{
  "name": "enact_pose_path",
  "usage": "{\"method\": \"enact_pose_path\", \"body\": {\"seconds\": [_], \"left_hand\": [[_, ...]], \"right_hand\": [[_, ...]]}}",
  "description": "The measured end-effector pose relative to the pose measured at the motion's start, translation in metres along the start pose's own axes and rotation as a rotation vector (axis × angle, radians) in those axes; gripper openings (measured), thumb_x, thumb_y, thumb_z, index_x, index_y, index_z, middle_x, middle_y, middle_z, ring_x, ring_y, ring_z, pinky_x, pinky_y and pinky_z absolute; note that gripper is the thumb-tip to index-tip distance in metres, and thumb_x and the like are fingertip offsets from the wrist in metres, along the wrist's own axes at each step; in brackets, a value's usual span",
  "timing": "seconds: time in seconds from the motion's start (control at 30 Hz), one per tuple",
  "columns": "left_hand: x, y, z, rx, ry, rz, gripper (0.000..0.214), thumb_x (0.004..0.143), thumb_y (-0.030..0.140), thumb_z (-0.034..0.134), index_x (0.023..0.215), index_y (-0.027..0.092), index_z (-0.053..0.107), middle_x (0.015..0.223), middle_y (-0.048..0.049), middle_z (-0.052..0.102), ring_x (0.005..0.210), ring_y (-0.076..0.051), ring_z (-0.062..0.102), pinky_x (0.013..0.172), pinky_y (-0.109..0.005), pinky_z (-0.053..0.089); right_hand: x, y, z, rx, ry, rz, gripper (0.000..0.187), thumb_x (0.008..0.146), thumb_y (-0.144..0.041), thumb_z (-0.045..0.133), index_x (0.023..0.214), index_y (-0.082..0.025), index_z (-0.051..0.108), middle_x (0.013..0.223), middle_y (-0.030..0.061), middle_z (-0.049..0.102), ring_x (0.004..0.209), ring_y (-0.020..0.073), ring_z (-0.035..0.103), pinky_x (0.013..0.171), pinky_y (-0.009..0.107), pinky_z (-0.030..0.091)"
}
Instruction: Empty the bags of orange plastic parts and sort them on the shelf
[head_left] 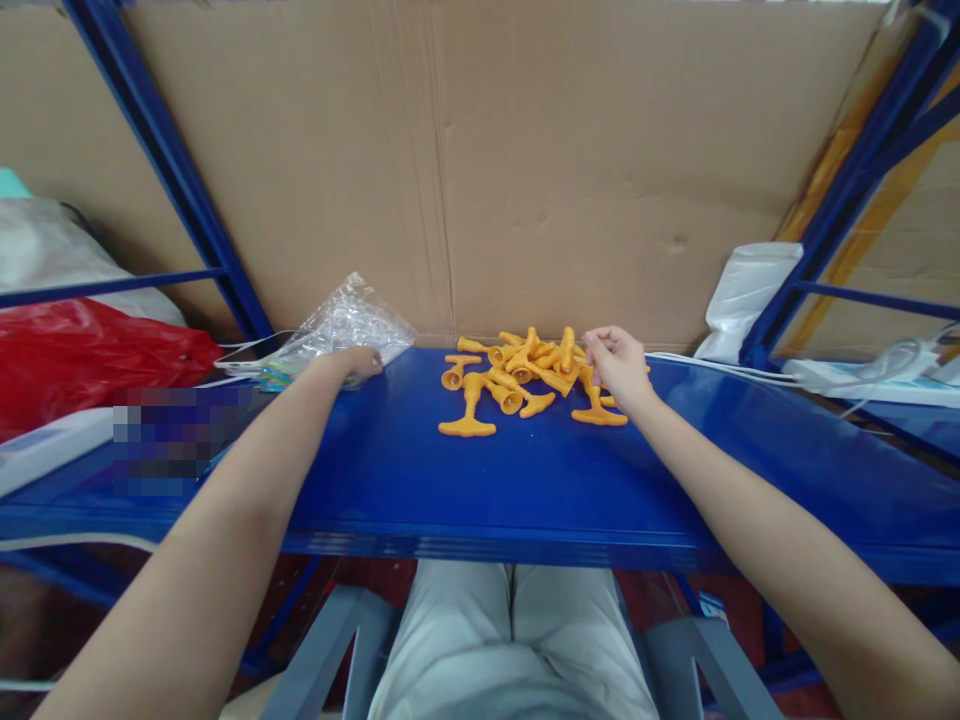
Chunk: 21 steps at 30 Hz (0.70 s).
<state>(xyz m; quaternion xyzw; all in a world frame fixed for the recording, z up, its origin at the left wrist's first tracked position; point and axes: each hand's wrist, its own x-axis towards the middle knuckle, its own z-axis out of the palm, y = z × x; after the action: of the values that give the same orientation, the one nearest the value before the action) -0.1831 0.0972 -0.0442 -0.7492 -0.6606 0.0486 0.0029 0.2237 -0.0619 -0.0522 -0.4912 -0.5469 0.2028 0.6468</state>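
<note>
A pile of yellow-orange plastic T-shaped handles (pixel 466 410) lies on the blue table, several with hollow, cone-like ends. At the pile's right side is my right hand (pixel 621 372), its fingers curled and the thumb close to the fingertips. Whether it pinches one of the handles does not show. My left hand (pixel 361 362) rests low at the right edge of a stack of clear plastic bags (pixel 349 315). Its fingers are mostly hidden, so any grip on a bag cannot be made out.
A cardboard wall (pixel 525 170) closes off the back of the blue table (pixel 480 490). A white pouch (pixel 750 295) leans at the back right, near a white power strip (pixel 862 380) and cables. On the left sit a red plastic bag (pixel 97 355) and a white box (pixel 52 445).
</note>
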Motion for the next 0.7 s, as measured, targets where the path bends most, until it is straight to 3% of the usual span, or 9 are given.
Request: {"method": "enact_pose_path", "body": {"seconds": [0.1,0.3,0.5,0.7], "left_hand": [[0.0,0.007,0.003,0.017,0.016,-0.036,0.053,0.079,0.031,0.055,0.126,0.013,0.072,0.13,-0.0173,0.07,0.126,-0.035,0.063,0.106,-0.04,0.05],[0.0,0.017,0.005,0.112,-0.011,-0.045,0.054,0.087,0.021,0.043,0.131,-0.002,0.065,0.141,-0.0239,0.061,0.132,-0.031,0.059,0.108,-0.033,0.046],[0.001,0.011,0.008,0.112,0.0,-0.071,0.059,0.094,0.032,0.036,0.139,0.002,0.059,0.148,-0.0232,0.056,0.138,-0.029,0.054,0.112,-0.034,0.043],[0.001,0.006,0.014,0.018,0.071,-0.083,0.061,0.09,0.038,0.038,0.138,0.009,0.063,0.139,-0.0204,0.065,0.134,-0.034,0.057,0.111,-0.042,0.045]], "right_hand": [[0.001,0.002,0.0,-0.006,-0.007,-0.004,0.025,0.081,-0.045,0.067,0.079,-0.023,0.055,0.053,-0.0071,0.052,0.036,0.0091,0.043,0.035,0.022,0.035],[0.001,0.0,0.0,-0.027,-0.009,0.005,0.022,0.082,-0.042,0.065,0.078,-0.023,0.055,0.054,-0.0069,0.053,0.034,0.0089,0.041,0.035,0.022,0.034],[0.0,0.002,0.0,-0.092,-0.022,-0.042,0.019,0.084,-0.04,0.061,0.08,-0.022,0.056,0.057,-0.0046,0.056,0.04,0.0107,0.045,0.04,0.023,0.037],[-0.001,-0.002,-0.006,-0.566,0.004,-0.224,0.012,0.089,-0.032,0.057,0.083,-0.023,0.062,0.073,0.0035,0.069,0.071,0.0204,0.066,0.072,0.033,0.051]]}}
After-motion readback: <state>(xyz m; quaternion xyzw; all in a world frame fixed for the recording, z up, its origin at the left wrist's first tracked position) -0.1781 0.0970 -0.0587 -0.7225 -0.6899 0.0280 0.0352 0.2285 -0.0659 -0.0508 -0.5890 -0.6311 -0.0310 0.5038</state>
